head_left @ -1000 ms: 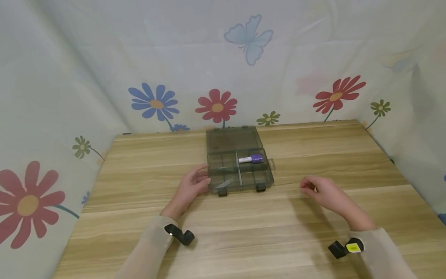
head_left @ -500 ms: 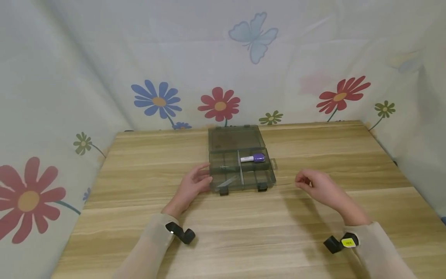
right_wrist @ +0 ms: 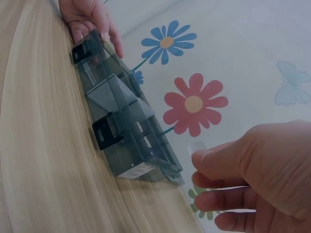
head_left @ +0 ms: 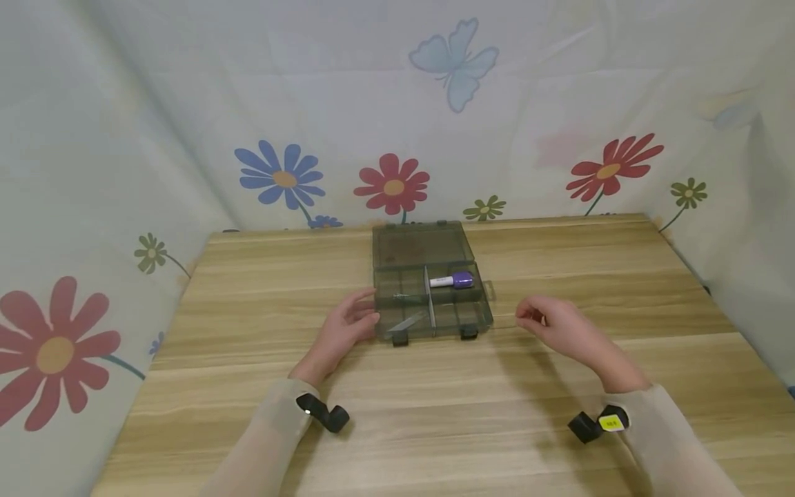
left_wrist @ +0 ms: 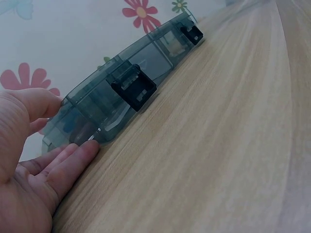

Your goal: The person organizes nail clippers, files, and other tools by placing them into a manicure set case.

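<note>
A dark see-through compartment box [head_left: 456, 317] lies on the table, its lid [head_left: 422, 246] swung back. At its left end, my left hand [head_left: 341, 335] holds the side, thumb and fingers against the wall near the front corner. Well to the right of the box my right hand [head_left: 555, 328] is raised over the table. It pinches a small clear piece [right_wrist: 196, 147] between thumb and finger, mostly hidden. In the back right compartment lies a small purple bottle [head_left: 462, 279] with a white cap, like nail polish.
Pale upright dividers [head_left: 430, 304] split the box. Front latches [head_left: 468, 333] hang unfastened, and a side loop [head_left: 487, 290] sticks out at the right. The wooden table [head_left: 261, 276] meets a flower-printed curtain [head_left: 528, 103] behind and at both sides.
My right hand has moved left, slightly away from me, closer to the box. My left hand stays at the box's left end. The slight shift of the scene comes from the head camera.
</note>
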{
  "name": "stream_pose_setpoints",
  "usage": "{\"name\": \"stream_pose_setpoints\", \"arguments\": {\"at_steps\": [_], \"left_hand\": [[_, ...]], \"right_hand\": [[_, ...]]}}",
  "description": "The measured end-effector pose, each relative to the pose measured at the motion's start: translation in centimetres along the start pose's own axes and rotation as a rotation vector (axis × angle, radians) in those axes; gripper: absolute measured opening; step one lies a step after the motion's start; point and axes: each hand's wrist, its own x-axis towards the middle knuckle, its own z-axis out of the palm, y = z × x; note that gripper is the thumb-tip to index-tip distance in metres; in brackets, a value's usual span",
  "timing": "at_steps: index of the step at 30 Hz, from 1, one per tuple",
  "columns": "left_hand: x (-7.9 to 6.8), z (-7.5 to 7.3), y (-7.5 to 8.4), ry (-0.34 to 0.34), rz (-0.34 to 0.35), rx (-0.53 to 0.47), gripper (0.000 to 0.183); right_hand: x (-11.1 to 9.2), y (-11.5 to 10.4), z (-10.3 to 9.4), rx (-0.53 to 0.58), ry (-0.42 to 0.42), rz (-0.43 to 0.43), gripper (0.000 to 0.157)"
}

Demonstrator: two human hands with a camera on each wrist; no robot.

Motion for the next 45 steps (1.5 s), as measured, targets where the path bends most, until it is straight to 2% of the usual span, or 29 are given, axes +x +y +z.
{"name": "stream_pose_setpoints", "arguments": {"at_steps": [11,14,18,21,36,45], "left_hand": [[0.1,-0.1,0.0,-0.009,-0.013,0.013,0.054],[-0.3,0.0,0.9,-0.024,-0.023,0.003,0.055],[-0.2,0.0,0.8,-0.020,-0.015,0.005,0.054],[0.1,-0.2,-0.1,-0.007,0.002,0.010,0.054],[0.0,-0.3,-0.2,0.002,-0.008,0.006,0.054],[0.1,-0.2,-0.3,0.003,-0.001,0.019,0.054]], "right_hand": [[1.7,-0.8,0.5,0.044,-0.013,-0.008,0.005],[2.1,-1.0,0.7,0.047,-0.013,-0.019,0.004],[2.6,-1.3,0.9,0.041,-0.008,-0.047,0.005],[2.9,-1.4,1.0,0.040,-0.004,-0.057,0.006],[4.5,-2.7,1.8,0.082,-0.031,-0.076,0.005],[5.5,-3.1,2.8,0.100,-0.019,-0.121,0.005]]}}
